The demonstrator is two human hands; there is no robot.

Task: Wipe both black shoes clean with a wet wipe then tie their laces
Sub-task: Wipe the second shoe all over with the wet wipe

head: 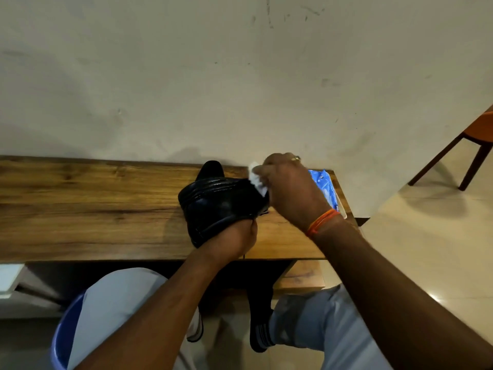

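Note:
A black shoe (218, 204) lies tipped on its side on the wooden table (93, 209), its ribbed sole edge turned up. My left hand (237, 236) grips its near end from below. My right hand (290, 190) pinches a white wet wipe (257, 180) and presses it against the shoe's right end. A second black shoe (212, 169) stands behind the first, close to the wall; only one rounded end shows. The laces are mostly hidden; one thin dark strand hangs by my left hand.
A blue wet-wipe pack (324, 185) lies at the table's right end, partly behind my right hand. A blue bin (62, 340) stands on the floor at lower left. A wooden chair (474, 145) is at the far right. The wall runs right behind the table.

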